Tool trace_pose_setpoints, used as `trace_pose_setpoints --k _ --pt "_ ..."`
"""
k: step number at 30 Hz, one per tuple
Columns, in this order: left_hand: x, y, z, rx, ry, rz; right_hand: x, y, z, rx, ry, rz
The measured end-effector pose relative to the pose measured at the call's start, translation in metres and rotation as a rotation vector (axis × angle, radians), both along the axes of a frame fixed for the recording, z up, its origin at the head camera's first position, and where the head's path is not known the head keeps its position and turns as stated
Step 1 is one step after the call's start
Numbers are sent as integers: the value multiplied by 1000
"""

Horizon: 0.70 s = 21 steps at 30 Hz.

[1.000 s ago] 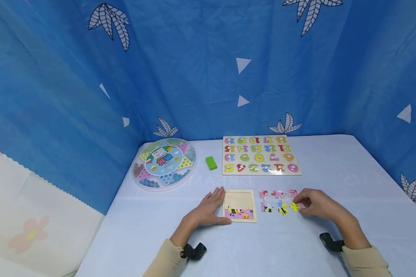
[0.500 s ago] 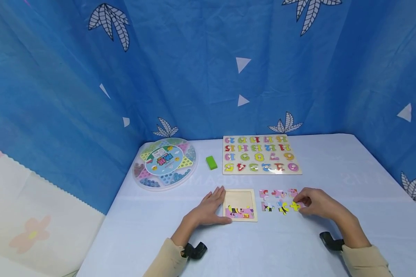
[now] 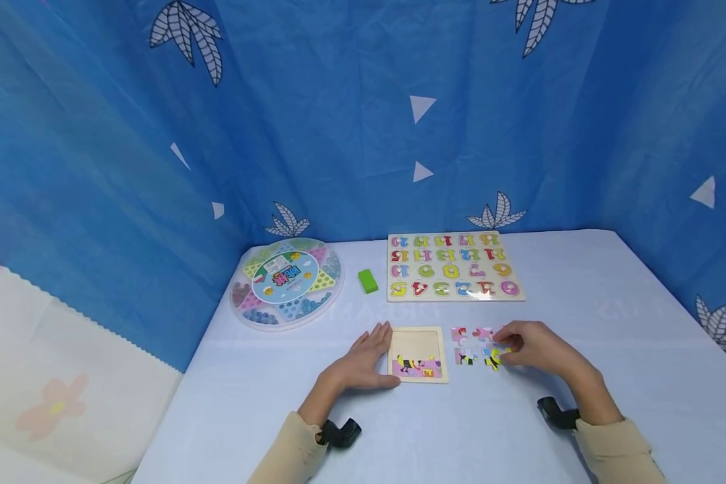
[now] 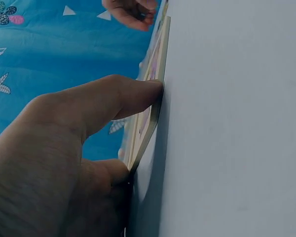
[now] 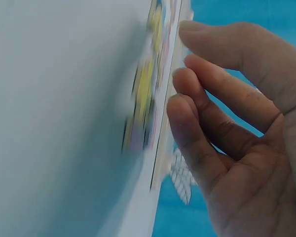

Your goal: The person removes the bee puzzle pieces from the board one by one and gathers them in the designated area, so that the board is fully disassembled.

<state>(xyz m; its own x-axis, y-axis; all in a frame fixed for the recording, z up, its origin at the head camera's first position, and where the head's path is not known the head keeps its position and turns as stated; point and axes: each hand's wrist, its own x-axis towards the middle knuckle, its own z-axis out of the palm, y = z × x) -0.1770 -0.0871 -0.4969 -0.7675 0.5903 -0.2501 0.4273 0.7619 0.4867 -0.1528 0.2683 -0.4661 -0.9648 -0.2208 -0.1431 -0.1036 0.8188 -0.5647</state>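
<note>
A small square wooden puzzle tray (image 3: 415, 341) lies on the table, with joined pink and yellow pieces (image 3: 420, 368) along its near side. My left hand (image 3: 363, 363) rests against its left and near edges, fingers straight. In the left wrist view the thumb touches the tray's edge (image 4: 163, 54). Right of the tray lie several loose jigsaw pieces (image 3: 464, 357) in two rows. Over their right end hovers my right hand (image 3: 535, 348), covering some. In the right wrist view its thumb and fingers stand apart with nothing visible between them, beside blurred yellow pieces (image 5: 144, 84).
Behind the tray lies a wooden number puzzle board (image 3: 435, 298). A green block (image 3: 368, 281) sits to its left. Further left is a round clear case (image 3: 286, 277) holding marbles. A blue patterned curtain (image 3: 351, 134) hangs behind the white table (image 3: 448, 430).
My right hand has moved left over the loose pieces, from the rightmost yellow one toward the middle. My left hand stays on the tray. The whole head view has shifted slightly.
</note>
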Motion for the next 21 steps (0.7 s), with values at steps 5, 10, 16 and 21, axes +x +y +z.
trace_pose_setpoints --k 5,10,16,21 --pt "-1 -1 0 -3 0 -10 -7 -27 2 -8 19 50" --pt "-3 -2 1 -4 11 -30 -11 -52 7 -8 14 89" --pt "-4 -2 2 -27 18 -22 -15 -83 10 -25 5 158" --pt "-1 -2 3 -13 -8 -7 -15 -110 8 -33 13 226"
